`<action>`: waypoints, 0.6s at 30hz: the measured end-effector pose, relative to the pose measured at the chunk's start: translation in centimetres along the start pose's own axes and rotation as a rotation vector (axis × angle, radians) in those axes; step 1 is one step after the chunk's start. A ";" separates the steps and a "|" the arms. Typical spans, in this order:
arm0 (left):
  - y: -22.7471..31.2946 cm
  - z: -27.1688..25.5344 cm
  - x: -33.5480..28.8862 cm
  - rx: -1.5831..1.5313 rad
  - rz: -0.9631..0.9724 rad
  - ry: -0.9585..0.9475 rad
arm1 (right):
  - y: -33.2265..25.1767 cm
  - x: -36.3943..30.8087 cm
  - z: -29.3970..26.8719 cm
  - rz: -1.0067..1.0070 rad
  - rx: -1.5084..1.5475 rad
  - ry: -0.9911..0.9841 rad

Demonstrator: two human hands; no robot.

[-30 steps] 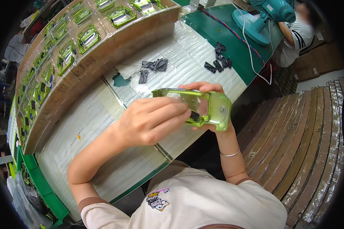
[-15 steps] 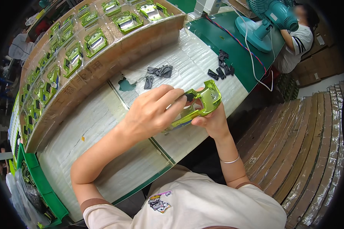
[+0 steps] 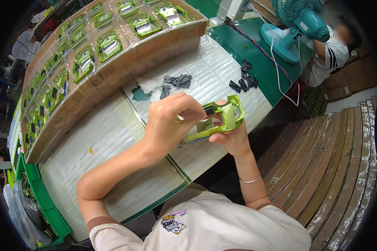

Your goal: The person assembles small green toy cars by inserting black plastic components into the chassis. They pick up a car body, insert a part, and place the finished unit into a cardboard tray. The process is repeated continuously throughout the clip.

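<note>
A shiny lime-green plastic housing point(image 3: 229, 115) with a large opening is held over the table. My right hand point(image 3: 234, 136) grips its far right end, thumb on the near side and fingers behind. My left hand point(image 3: 167, 119) is at the housing's left side, its fingers curled into a pinch. Beside those fingertips a black plastic piece point(image 3: 208, 109) lies along the housing's far inner edge. Whether anything is pinched between the left fingertips is hidden. Farther back on the table lie two loose groups of similar dark pieces, one at the middle point(image 3: 178, 81) and one at the right point(image 3: 244, 79).
A large cardboard box point(image 3: 125, 67) with clear trays of green housings fills the far left. A teal fan point(image 3: 287, 39) and its cable stand at the far right, near a seated person point(image 3: 329, 54). Green bin point(image 3: 46, 205) at lower left; stacked cardboard point(image 3: 322, 167) at right.
My left fingers have curled and drawn slightly back from the black piece, which was between their tips and now shows lower along the housing's edge. My right hand keeps its grip.
</note>
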State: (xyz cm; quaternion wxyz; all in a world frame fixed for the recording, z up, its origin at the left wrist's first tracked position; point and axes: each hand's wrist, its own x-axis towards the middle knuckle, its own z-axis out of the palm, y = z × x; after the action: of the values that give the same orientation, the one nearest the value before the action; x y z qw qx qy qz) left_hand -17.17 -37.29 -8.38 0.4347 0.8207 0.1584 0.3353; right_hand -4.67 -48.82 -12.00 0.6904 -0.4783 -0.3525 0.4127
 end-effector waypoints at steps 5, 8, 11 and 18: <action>-0.4 0.4 -0.2 -0.019 0.022 0.050 | 0.0 0.0 0.1 -0.009 -0.023 0.002; -0.5 0.6 -0.3 -0.035 0.018 0.061 | 0.0 0.0 0.2 0.001 -0.036 0.010; -0.4 0.7 -0.2 -0.023 -0.008 0.059 | 0.1 -0.1 0.1 -0.004 -0.061 0.012; 0.4 0.3 0.2 0.053 -0.074 0.024 | 0.1 -0.1 0.0 -0.003 -0.075 -0.016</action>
State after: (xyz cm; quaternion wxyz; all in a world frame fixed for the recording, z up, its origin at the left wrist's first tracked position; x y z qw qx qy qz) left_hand -16.83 -37.59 -8.04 0.4227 0.8216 0.2027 0.3244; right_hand -4.70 -48.85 -12.12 0.6697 -0.5000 -0.3740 0.4020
